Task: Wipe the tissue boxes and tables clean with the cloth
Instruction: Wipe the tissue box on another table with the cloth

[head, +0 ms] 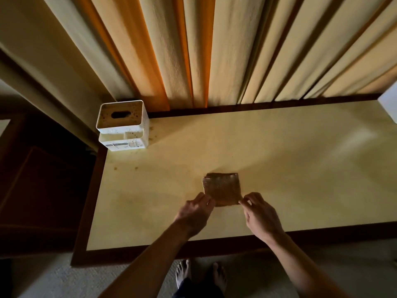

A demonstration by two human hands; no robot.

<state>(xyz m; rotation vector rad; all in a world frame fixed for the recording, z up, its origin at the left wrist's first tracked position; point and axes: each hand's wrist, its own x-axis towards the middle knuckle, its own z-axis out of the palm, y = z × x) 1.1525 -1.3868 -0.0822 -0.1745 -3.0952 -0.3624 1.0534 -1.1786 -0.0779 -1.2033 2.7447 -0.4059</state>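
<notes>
A white object (pixel 389 105) at the table's far right corner is cut off by the frame edge, too little showing to name it. The room is dim, and the dark furniture (pixel 43 179) to the left is hard to make out. Both arms reach forward over the cream table (pixel 279 168): the left hand (pixel 194 212) pinches the near left corner of the folded brown cloth (pixel 221 188), the right hand (pixel 261 214) pinches its near right corner, the cloth lying flat near the table's middle. A white tissue box (pixel 122 125), speckled with brown spots, stands at the far left corner; its slot shows only darkness.
</notes>
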